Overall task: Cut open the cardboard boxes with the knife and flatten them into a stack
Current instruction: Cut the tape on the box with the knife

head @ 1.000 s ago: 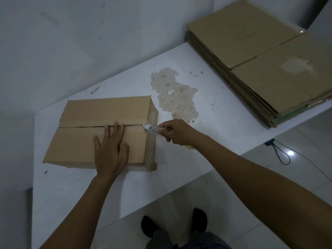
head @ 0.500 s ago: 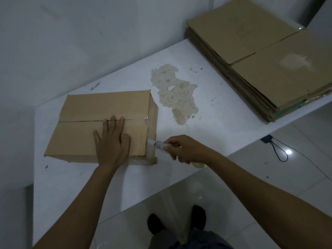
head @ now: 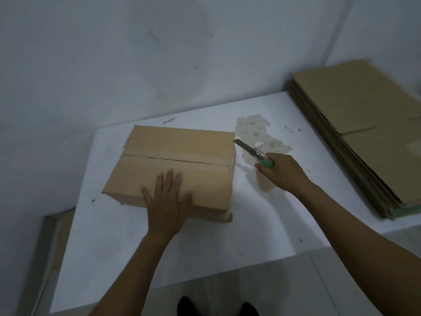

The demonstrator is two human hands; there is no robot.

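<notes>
A closed brown cardboard box (head: 177, 147) lies on the white table (head: 250, 224), its top seam running left to right. My left hand (head: 167, 201) presses flat on the near part of the lid, fingers straight. My right hand (head: 281, 172) grips a utility knife (head: 252, 152) with a green handle; the bare blade points up-left, its tip just off the box's far right corner. A stack of flattened cardboard (head: 364, 133) sits at the table's right end.
A rough, peeled patch (head: 259, 142) marks the tabletop right of the box. The grey wall (head: 159, 53) closes the far side. More cardboard (head: 61, 236) leans below the table's left edge. My feet (head: 216, 307) stand on the tiled floor.
My right hand has lifted the knife from the box's near right side edge up to its far right corner. The left hand has stayed pressed on the lid. The view has shifted.
</notes>
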